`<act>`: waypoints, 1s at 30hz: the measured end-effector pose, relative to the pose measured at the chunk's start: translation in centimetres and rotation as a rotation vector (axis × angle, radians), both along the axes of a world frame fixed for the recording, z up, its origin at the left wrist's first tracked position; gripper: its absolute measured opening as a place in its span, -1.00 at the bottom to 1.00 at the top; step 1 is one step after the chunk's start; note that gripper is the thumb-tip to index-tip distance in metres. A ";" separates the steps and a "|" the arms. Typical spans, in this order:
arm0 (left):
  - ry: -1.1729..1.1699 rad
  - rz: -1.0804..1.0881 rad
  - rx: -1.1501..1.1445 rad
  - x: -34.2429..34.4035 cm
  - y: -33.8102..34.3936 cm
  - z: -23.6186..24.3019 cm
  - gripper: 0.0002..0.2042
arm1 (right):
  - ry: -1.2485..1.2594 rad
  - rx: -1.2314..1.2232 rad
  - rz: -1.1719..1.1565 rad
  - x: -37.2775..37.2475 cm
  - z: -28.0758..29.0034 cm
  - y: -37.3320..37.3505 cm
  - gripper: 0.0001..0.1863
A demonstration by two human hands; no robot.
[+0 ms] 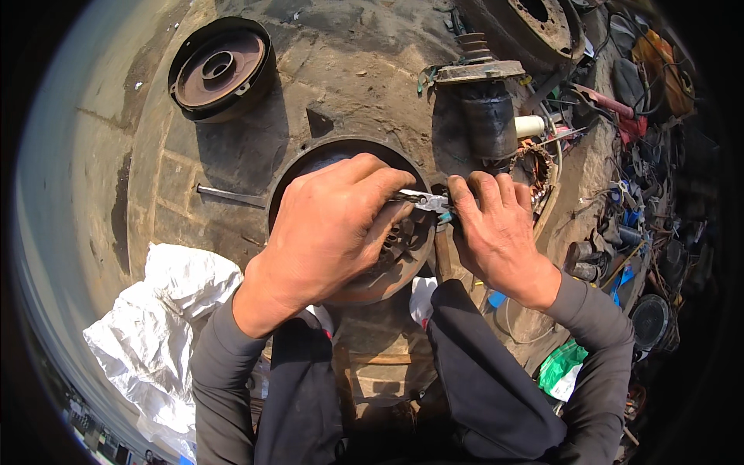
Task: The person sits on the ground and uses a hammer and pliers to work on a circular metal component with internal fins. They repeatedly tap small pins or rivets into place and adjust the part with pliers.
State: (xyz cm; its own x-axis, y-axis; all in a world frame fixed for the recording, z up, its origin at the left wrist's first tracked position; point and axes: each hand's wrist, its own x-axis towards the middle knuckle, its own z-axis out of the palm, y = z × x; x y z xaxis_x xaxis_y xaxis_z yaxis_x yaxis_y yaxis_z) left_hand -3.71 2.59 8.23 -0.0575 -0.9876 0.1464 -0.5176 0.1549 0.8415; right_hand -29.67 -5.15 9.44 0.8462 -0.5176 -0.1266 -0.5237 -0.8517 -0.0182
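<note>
My right hand (pixel 500 232) is closed round the handles of pliers (pixel 428 201) with a metal head and teal grips. The jaws point left, to the fingertips of my left hand (pixel 325 221). That hand is closed in a pinch at the jaws; what lies between its thumb and finger, perhaps a thin strand, is too small to make out. Both hands are over a round, dark metal housing (pixel 372 293) that stands on the ground between my feet. My left hand hides much of its inside; some dark parts show below the fingers.
A round metal cover (pixel 260 66) lies far left, with a metal rod (pixel 231 195) nearer. A shaft-and-flange motor part (pixel 488 116) and a copper-wound ring (pixel 535 167) sit far right. White sacking (pixel 159 325) lies at left. Scrap and cables (pixel 620 225) crowd the right edge.
</note>
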 end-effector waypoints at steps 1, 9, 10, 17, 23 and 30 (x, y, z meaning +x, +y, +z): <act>-0.034 -0.003 -0.033 -0.3 -0.2 -0.2 -0.72 | -0.065 -0.020 0.038 -0.1 0.2 -0.2 -0.41; -0.241 -0.067 -0.204 -2.7 -1.5 -3.0 -0.74 | -0.022 0.243 -0.068 -0.7 -1.3 -1.4 -0.37; -0.245 -0.070 -0.230 -2.7 -1.6 -3.2 -0.75 | -0.096 0.182 -0.025 -0.9 -1.7 -1.4 -0.37; -0.265 -0.085 -0.338 -2.5 -2.0 -3.4 -0.78 | -0.250 0.217 -0.062 -1.8 -4.1 -1.0 -0.32; -0.311 -0.118 -0.357 -2.6 -1.7 -2.4 -0.78 | -0.363 0.239 -0.135 -1.6 -2.9 0.6 0.05; -0.311 -0.095 -0.322 -2.4 -1.6 -2.2 -0.77 | -0.047 -0.040 -0.038 -1.4 -0.2 -0.8 -0.15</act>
